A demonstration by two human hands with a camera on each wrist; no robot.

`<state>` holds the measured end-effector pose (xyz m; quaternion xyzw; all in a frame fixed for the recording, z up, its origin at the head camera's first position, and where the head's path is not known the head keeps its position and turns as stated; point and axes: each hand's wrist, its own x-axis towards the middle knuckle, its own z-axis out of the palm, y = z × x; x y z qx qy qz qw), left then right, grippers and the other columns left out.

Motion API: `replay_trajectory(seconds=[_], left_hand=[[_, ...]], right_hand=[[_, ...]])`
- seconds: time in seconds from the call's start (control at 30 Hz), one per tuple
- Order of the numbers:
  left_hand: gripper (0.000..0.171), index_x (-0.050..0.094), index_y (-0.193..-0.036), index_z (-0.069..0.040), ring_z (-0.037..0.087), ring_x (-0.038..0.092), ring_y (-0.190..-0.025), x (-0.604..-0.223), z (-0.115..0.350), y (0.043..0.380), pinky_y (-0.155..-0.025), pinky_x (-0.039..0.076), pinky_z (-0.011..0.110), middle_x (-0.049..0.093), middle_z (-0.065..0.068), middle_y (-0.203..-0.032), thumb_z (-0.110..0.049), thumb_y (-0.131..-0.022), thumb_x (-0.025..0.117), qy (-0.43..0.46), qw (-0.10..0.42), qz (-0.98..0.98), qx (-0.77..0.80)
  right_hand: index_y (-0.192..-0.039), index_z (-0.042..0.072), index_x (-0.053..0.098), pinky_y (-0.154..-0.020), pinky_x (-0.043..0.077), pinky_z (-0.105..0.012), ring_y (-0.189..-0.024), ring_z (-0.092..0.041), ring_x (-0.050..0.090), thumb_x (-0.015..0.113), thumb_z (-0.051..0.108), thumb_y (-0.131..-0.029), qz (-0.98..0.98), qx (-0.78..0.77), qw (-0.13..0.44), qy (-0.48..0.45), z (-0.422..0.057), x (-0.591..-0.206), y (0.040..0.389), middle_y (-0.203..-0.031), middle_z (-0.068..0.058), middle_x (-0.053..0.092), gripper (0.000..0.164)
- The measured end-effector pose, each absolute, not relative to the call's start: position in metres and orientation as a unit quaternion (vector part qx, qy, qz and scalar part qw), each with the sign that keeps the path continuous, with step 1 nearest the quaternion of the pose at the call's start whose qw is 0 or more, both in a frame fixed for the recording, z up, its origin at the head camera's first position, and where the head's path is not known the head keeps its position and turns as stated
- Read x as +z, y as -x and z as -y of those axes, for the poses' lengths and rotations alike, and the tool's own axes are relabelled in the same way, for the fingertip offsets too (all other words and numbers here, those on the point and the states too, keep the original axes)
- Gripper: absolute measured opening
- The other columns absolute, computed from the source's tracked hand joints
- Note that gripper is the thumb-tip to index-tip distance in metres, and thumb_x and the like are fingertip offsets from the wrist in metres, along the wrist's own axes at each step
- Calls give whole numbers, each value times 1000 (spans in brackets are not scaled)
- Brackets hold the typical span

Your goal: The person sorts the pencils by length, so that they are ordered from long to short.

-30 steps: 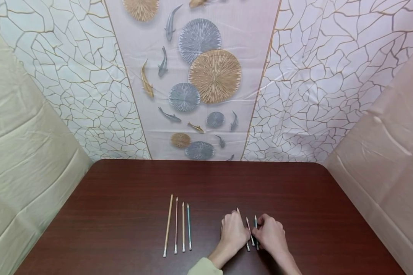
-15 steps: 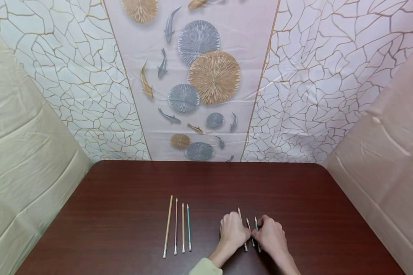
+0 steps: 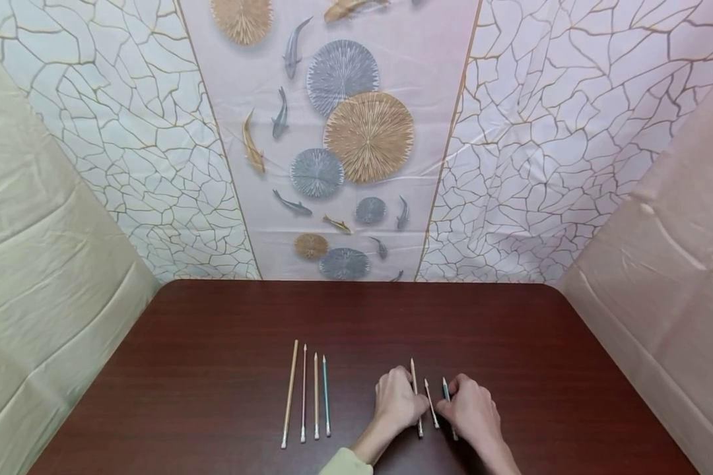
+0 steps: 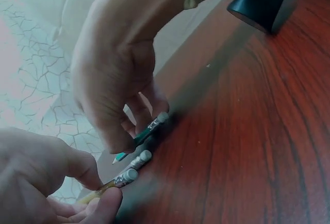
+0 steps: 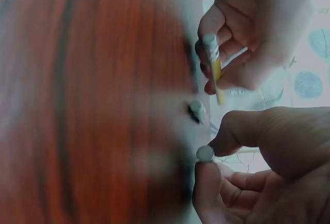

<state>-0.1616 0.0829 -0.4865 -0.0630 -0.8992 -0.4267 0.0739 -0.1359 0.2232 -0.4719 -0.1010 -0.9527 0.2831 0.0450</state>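
My left hand pinches a yellow pencil between thumb and fingers, its eraser end toward me. The green-blue pencil is pinched by my right hand, which covers much of its middle. Between the two hands a short reddish pencil lies on the table, touched by neither as far as I can see. In the right wrist view my right thumb and finger close round the grey eraser end of the held pencil, and the yellow pencil shows in my left fingers.
Left of my hands lies a row of several pencils: a long gold one, a red one, a tan one and a teal one. A patterned cloth hangs behind the dark wooden table.
My hands have drawn slightly apart. The yellow pencil has shifted left and straightened with my left hand; the green-blue one has moved right, so the gaps beside the reddish pencil are wider.
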Motion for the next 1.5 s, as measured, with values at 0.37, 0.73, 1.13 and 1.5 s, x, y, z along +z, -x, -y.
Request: replay_trajectory(seconds=[0.37,0.73,1.13,1.5], left_hand=[[31,64,-88,-9,18,61,-58,-479,-67,161,-61,50,36,59,-7,-61,-8,-60,78,56,72,877,-471],[34,64,-95,-9,11,61,-61,-475,-57,162,-62,49,34,60,-14,-58,-6,-63,74,82,73,869,-482],[35,60,-98,-7,6,56,-37,-468,-41,160,-62,52,30,63,-8,-60,2,-66,71,84,37,843,-530],[34,59,-96,-9,9,59,-53,-466,-23,162,-63,50,35,61,-10,-60,-2,-65,73,83,49,871,-482]], right_hand=[[-88,6,62,-56,46,-41,-62,-16,56,71,11,-66,940,326,80,61,-220,-465,135,-67,6,59,23],[-89,7,63,-60,46,-34,-62,-13,55,71,5,-67,926,367,83,31,-210,-457,135,-68,5,58,24],[-92,7,62,-54,46,-29,-51,-13,56,67,-2,-67,903,425,52,34,-198,-453,136,-67,4,61,26],[-94,7,59,-42,45,-29,-41,-18,55,64,-6,-69,879,474,23,44,-190,-451,136,-65,0,60,28]])
